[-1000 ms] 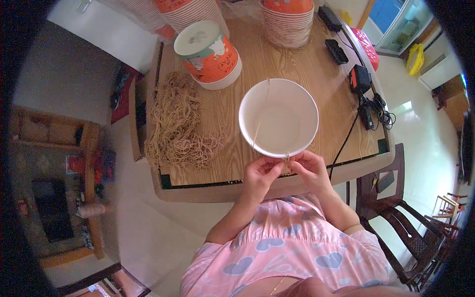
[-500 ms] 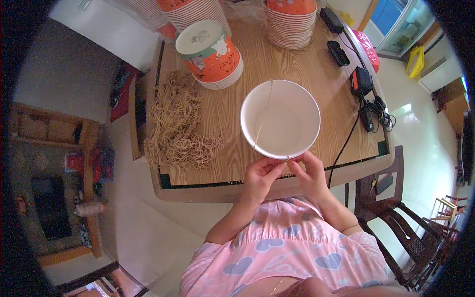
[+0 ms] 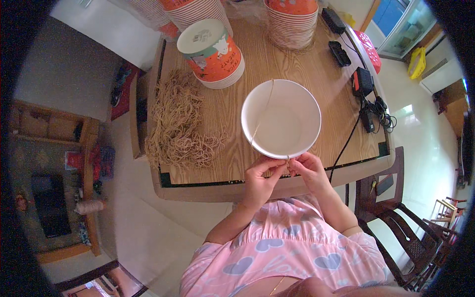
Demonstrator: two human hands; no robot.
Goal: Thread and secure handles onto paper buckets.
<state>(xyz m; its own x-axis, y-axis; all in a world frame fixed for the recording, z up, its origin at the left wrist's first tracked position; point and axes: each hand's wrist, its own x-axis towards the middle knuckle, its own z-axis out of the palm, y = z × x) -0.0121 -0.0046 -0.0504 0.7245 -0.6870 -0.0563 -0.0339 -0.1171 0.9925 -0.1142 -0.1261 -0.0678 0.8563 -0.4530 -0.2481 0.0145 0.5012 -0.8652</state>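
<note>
The white paper bowl (image 3: 281,119) is sitting a little farther from the person than a second ago, and the thin tan string (image 3: 261,115) crossing its mouth is now running more steeply from the far rim down to the near rim. Both hands are closing in at that near rim — the left hand (image 3: 261,178) and the right hand (image 3: 308,171) are each pinching narrow on the string's end, fingertips almost touching one another just below the bowl. Judging by this, the string is being drawn taut and fastened at the near rim, and the work on this bowl looks well along.

Taking the bowl as the landmark: it is resting on the wooden counter (image 3: 297,64), close to the near edge, with the hands hanging over that edge. To the bowl's left a loose heap of tan strings (image 3: 180,123) is lying, well apart from it. Beyond the bowl and to the left a stack of orange-and-white bowls (image 3: 212,52) is standing near, and straight beyond it another stack (image 3: 292,22) is standing farther off. To the bowl's right black adapters and a cable (image 3: 366,99) are trailing toward the counter's corner — the cable is passing just beside the right hand. The open wood is lying between the bowl and the far stacks; the near side is offering little room before the drop.
</note>
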